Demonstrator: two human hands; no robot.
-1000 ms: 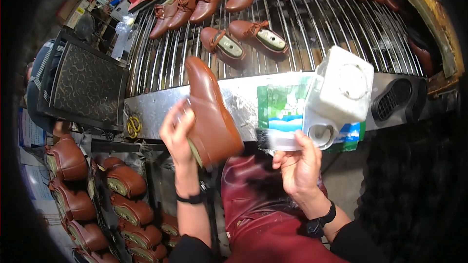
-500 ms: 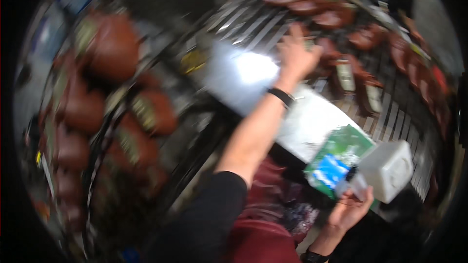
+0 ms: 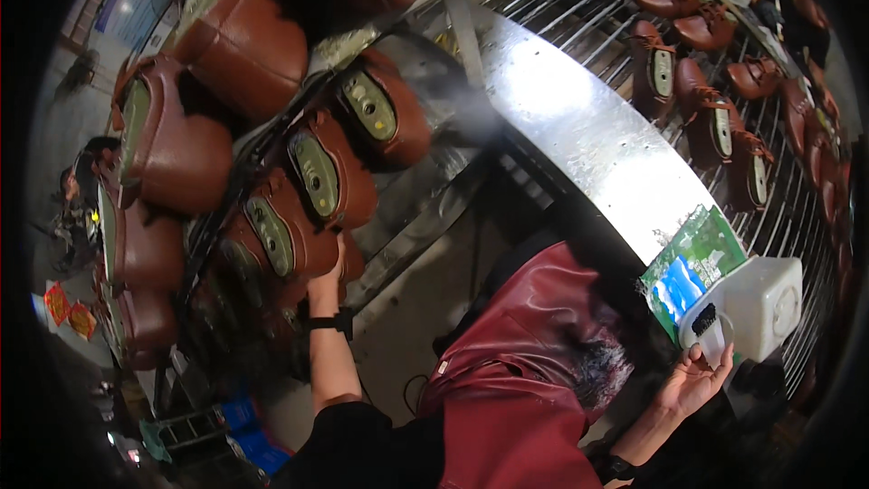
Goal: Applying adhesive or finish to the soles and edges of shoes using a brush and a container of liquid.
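Observation:
At the left, my left hand (image 3: 326,279) reaches up among brown leather shoes set on lasts. It touches the underside of a brown shoe (image 3: 288,228) in the lower row, and its fingers are mostly hidden behind the leather. At the right, my right hand (image 3: 690,388) is closed on the pale handle of a small brush with black bristles (image 3: 703,319). The brush is at the mouth of a white plastic jug (image 3: 769,303) lying on its side. Beneath the jug's mouth is a green and blue sheet (image 3: 692,263).
A shiny metal ledge (image 3: 588,118) runs along the slatted conveyor (image 3: 579,14), which carries several brown lace-up shoes (image 3: 711,113). Larger-looking shoes (image 3: 244,50) hang on the rack close by at left. Another person (image 3: 792,0) stands at the far right.
My left hand has left the conveyor's shoes and swung left and down to the rack. The view has turned left. My right hand stays at the jug with the brush.

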